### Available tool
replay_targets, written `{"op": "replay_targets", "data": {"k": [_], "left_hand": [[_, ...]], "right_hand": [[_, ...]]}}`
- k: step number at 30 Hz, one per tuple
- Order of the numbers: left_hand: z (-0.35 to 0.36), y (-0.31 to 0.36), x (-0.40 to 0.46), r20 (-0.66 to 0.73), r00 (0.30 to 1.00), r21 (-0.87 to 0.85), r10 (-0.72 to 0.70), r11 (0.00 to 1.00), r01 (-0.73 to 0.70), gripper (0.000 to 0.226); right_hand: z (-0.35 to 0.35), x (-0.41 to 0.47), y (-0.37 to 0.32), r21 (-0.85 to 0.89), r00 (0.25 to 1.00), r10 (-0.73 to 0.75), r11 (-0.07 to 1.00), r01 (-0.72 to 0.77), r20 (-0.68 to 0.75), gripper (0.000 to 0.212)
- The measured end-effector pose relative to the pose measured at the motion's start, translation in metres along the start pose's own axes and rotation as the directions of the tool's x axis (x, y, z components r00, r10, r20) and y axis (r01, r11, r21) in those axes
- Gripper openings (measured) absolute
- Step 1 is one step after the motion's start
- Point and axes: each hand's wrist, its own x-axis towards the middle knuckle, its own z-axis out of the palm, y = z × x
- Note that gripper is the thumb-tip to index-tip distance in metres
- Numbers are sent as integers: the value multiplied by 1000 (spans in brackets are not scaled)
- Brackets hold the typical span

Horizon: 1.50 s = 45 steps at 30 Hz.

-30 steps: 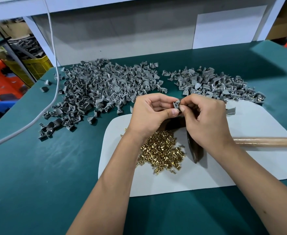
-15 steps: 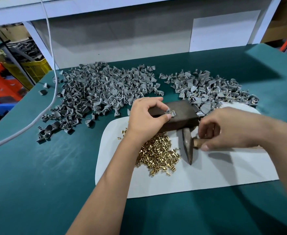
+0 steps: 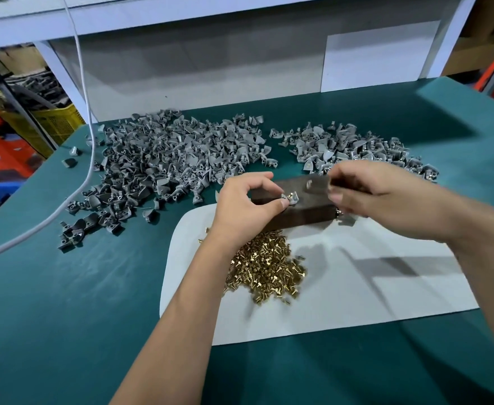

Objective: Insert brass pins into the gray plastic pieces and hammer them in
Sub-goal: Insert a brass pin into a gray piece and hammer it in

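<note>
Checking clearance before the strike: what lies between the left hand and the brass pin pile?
Head view: only bare white mat separates the left hand from the brass pin pile; the wrist overlaps its edge.

Your right hand (image 3: 386, 197) grips a hammer (image 3: 317, 185) smeared by motion blur; its handle is hidden inside your fist. Your left hand (image 3: 245, 206) covers the near end of the dark block (image 3: 307, 211) and part of the brass pins (image 3: 266, 267). The white cable (image 3: 85, 92) runs out past the top and left edges.
</note>
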Motion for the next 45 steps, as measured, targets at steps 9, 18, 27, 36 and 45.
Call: {"op": "replay_targets", "data": {"k": [9,18,27,36,45], "left_hand": [[1,-1,1,17,999,-32,-32,999,32,15],[0,4,-1,31,998,-30,-56,998,56,15],[0,7,-2,21,996,-26,-85,996,85,11],[0,10,-3,24,996,-44,-83,996,84,11],[0,7,-1,16,998,-31,-67,997,68,10]], "right_hand": [[15,17,-14,-238,929,-148,969,67,-340,26],[19,23,-17,-453,941,-133,891,-24,-310,21],[17,26,-35,-618,972,-103,785,-52,-213,25],[23,26,-30,-630,968,-97,773,-74,-232,24],[21,23,-31,-615,960,-66,779,-121,-272,24]]}}
